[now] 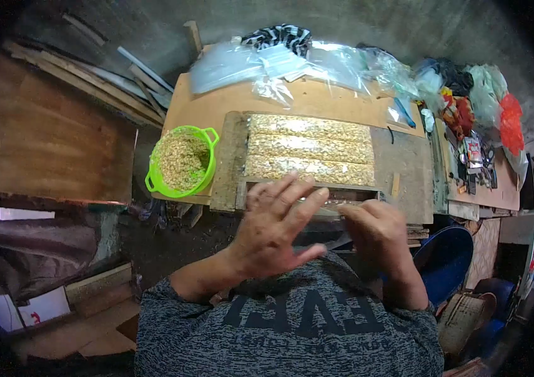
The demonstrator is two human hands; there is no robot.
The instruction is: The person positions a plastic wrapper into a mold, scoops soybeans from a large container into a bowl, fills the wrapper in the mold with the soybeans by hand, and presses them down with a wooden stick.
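Note:
My left hand point(276, 220) is spread open, palm down, over the near edge of a wooden frame point(235, 160). Three clear plastic packs of pale grains or kernels point(311, 146) lie side by side in long rows on the frame. The fingertips are close to the nearest row; whether they touch it I cannot tell. My right hand point(377, 232) is closed with the thumb side toward the left hand, in front of the frame's right corner. What it grips is hidden. Something like clear film shows faintly between the hands.
A green plastic colander point(209, 163) with loose pale grains stands left of the frame. Clear plastic bags point(229, 68) and a striped black-and-white cloth point(279, 36) lie along the table's back. Right, a cluttered side table holds bags and tools. A blue chair point(446, 254) stands below right.

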